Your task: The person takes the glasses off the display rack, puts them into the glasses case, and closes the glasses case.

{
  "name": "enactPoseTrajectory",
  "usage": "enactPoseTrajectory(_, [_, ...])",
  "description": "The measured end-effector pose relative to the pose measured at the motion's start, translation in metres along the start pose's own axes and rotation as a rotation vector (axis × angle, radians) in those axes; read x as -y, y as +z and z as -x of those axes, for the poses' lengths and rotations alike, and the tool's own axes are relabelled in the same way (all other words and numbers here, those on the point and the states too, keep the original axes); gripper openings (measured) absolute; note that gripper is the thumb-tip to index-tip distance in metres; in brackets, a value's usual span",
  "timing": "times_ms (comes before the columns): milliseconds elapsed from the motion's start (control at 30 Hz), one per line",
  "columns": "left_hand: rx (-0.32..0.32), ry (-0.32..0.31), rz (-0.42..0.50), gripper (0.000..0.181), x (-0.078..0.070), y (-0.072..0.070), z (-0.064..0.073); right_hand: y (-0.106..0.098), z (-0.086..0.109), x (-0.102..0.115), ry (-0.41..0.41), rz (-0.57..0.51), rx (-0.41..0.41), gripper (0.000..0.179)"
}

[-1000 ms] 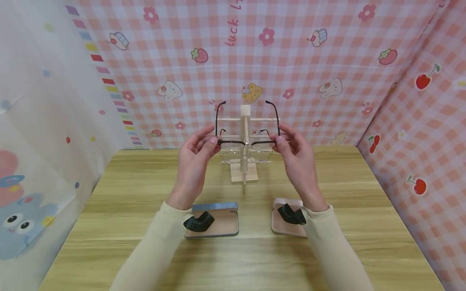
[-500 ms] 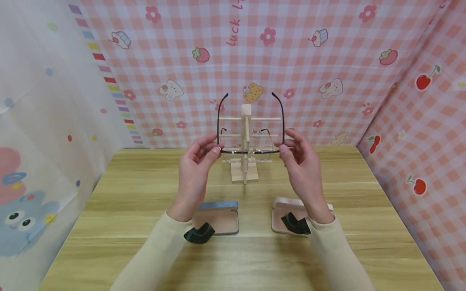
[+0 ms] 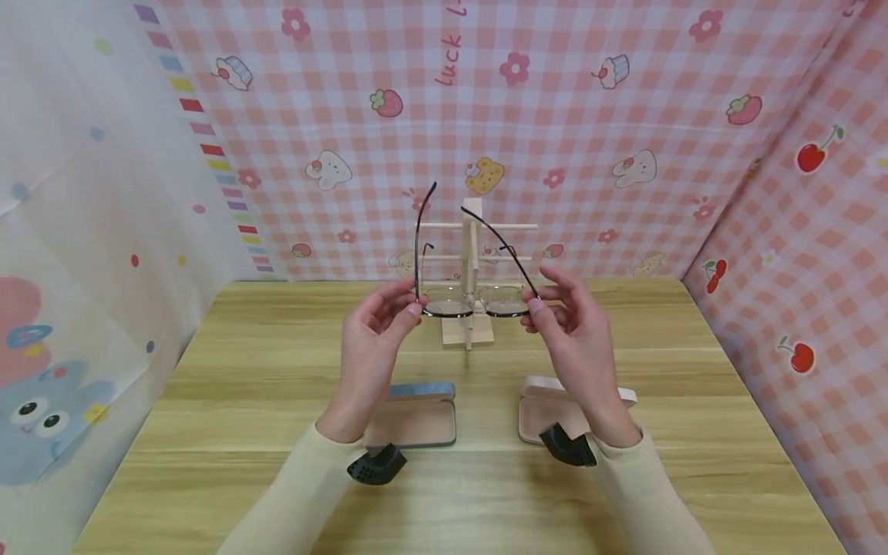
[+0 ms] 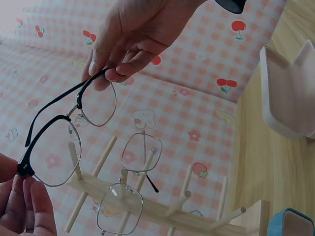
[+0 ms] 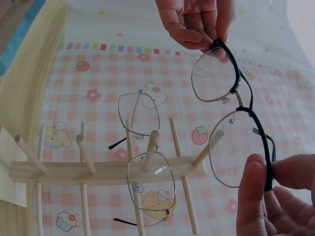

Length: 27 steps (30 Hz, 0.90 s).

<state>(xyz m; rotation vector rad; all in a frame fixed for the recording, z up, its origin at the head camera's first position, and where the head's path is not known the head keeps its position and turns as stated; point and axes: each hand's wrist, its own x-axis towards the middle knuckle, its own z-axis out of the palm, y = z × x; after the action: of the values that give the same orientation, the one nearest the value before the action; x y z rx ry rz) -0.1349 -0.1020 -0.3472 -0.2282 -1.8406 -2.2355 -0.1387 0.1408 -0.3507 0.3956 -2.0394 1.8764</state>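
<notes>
A pair of eyeglasses (image 3: pixel 449 314) with black upper rims and thin metal lower rims is held up between both hands. My left hand (image 3: pixel 375 327) pinches its left corner by the hinge, and my right hand (image 3: pixel 581 331) pinches the right corner. The left temple points away from me; the right one slants inward, partly folded. Just beyond, a wooden glasses stand (image 3: pixel 468 335) carries a second pair of eyeglasses (image 5: pixel 151 181) with thin metal rims on a lower peg. In the right wrist view the stand's other pegs (image 5: pixel 86 155) show bare.
On the wooden table (image 3: pixel 486 493), nearer me, lie two open glasses cases: a blue one (image 3: pixel 430 391) at left and a pale one (image 3: pixel 537 420) at right, partly behind my right wrist. Black devices (image 3: pixel 378 465) sit at both wrists. Checked cloth (image 3: pixel 430 154) walls the back.
Both hands have come lower and closer with the black-rimmed eyeglasses, and the frame has tilted. The right temple has swung inward from pointing straight away.
</notes>
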Motion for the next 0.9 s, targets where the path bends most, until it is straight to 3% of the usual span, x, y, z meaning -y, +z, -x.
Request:
enactPoseTrajectory(400, [-0.013,-0.048,-0.028,0.025,0.005,-0.004,0.009,-0.001,0.014,-0.007,-0.040,0.073,-0.001,0.024])
enactPoseTrajectory(900, [-0.029,-0.030,-0.065,0.024,0.011,-0.006,0.013,-0.002,0.024,-0.012,-0.077,0.062,0.022,0.021])
